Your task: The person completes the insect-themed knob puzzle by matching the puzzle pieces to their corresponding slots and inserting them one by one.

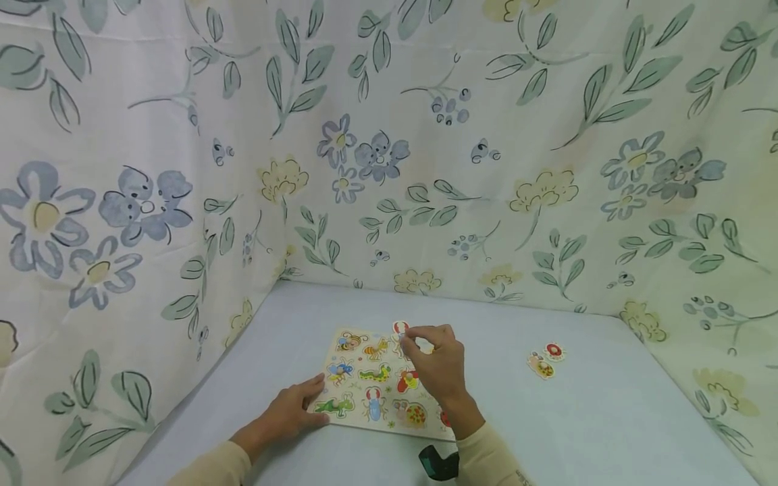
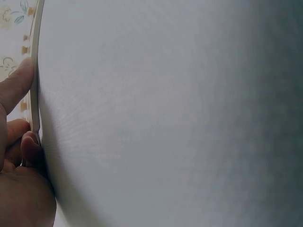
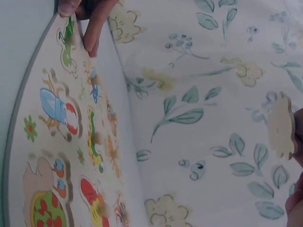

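Observation:
A wooden puzzle board (image 1: 349,420) with printed insects lies on the table in front of me. My left hand (image 1: 294,410) grips its left edge, fingers and thumb spread along the side near the lower corner. Above the board's far edge, my right hand (image 1: 439,364) pinches a beetle puzzle piece (image 1: 401,328) with red pincers. The right wrist view shows the plain wooden back of this piece (image 3: 281,125), raised off the board. In that view a beetle outline and a snail outline on the board look recessed. Part of the board's right side is hidden behind my right hand.
Two loose pieces, a snail (image 1: 541,366) and a round red one (image 1: 554,351), lie on the white table (image 1: 608,405) to the right. A dark device (image 1: 439,464) sits by my right wrist. Floral curtains (image 1: 425,155) stand behind and on the left.

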`<state>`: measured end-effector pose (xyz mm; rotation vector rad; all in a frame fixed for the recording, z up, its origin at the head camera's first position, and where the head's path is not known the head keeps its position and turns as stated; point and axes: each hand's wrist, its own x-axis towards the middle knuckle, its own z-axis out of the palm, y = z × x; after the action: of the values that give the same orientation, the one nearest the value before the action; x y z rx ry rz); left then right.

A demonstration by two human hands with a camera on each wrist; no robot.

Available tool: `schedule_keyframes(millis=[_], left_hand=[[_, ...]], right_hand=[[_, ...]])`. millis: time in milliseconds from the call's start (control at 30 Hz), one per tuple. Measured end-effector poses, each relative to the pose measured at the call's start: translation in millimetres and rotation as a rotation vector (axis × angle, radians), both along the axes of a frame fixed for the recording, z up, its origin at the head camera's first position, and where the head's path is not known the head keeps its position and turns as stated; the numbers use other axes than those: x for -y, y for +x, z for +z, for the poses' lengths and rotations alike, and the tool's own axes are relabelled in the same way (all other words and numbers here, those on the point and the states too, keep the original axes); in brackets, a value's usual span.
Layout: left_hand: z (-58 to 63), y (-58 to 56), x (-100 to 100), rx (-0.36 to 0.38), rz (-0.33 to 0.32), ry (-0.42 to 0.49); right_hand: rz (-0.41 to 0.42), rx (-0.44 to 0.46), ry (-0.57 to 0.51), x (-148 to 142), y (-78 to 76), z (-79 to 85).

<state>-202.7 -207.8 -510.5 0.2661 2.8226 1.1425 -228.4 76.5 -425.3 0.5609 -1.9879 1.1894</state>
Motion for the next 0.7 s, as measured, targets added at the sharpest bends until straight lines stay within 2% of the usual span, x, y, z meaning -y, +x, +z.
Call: schedule_keyframes(millis=[333,533,700], left_hand=[[1.3,-0.2,-1,-0.002,0.005,-0.022],[0.7,-1.3,-2,-0.01,0.0,-0.031],[0.5,0.3,-1,-0.017,0.003,-0.019]], right_hand=[[0.069,0.036,-0.03,24,8.2,-21.4],[0.111,0.123,-0.032,34,10.5,-36.7],[0.094,0.207,0.027,40,9.6,-55.0]])
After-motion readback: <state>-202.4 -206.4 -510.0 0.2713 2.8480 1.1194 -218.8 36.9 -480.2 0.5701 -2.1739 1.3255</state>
